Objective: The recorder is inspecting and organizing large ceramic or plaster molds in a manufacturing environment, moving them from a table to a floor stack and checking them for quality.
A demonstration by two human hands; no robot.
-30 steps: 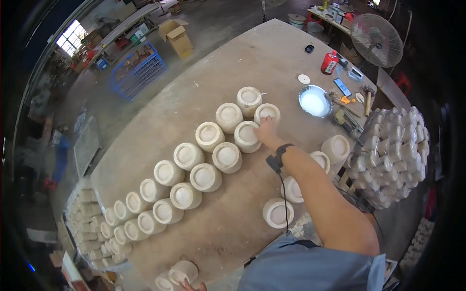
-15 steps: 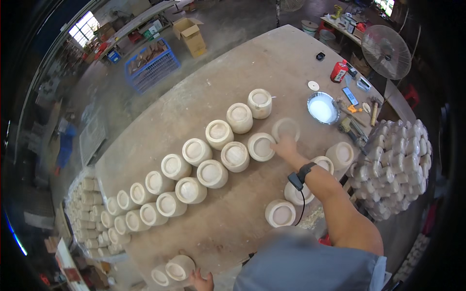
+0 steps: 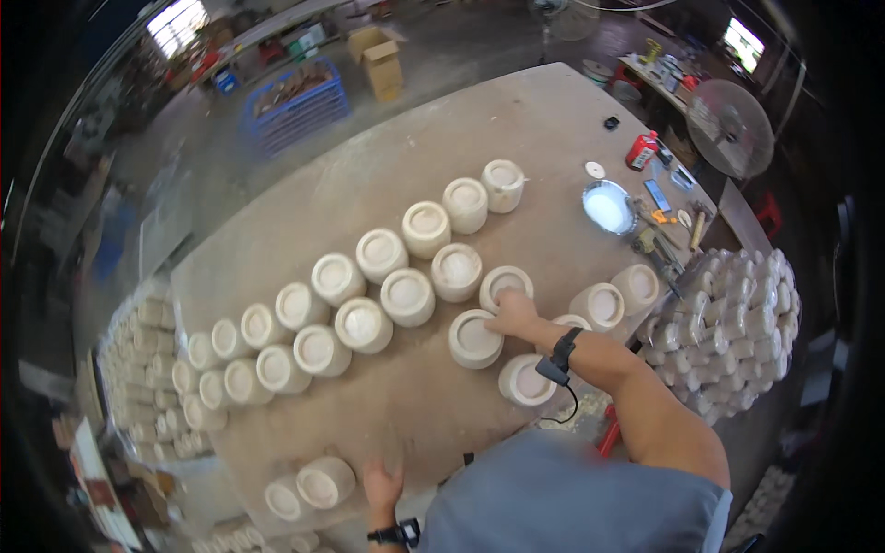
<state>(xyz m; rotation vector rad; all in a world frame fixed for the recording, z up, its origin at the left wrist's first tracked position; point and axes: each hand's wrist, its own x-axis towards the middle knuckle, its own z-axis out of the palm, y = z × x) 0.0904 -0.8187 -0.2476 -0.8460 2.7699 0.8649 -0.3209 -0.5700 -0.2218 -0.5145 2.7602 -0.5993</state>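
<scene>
Two pale, rounded pot-like pieces with recessed round tops are by my right hand (image 3: 516,313). Its fingers curl over the rim of the farther pot-like piece (image 3: 506,284), and the hand also touches or nearly touches the nearer round piece (image 3: 475,341). Where the fingertips end is partly hidden. My left hand (image 3: 383,483) is low over the table's near side with fingers stretched and slightly blurred, nothing in it. Left of it are two more pale pieces, the closer one (image 3: 325,483) apart from the fingers. Two long slanting rows of matching pieces (image 3: 363,324) stand on the table.
Several pale pieces (image 3: 604,307) stand around my right forearm. Farther right are a white-filled bowl (image 3: 608,206), a red bottle (image 3: 642,151) and hand tools. A wrapped stack (image 3: 728,323) rises beyond the table's right edge, another stack (image 3: 138,378) at its left end.
My right hand has come nearer to me and left, and two pale pieces now sit closer to me than before. My left hand has moved farther over the table. The view has shifted.
</scene>
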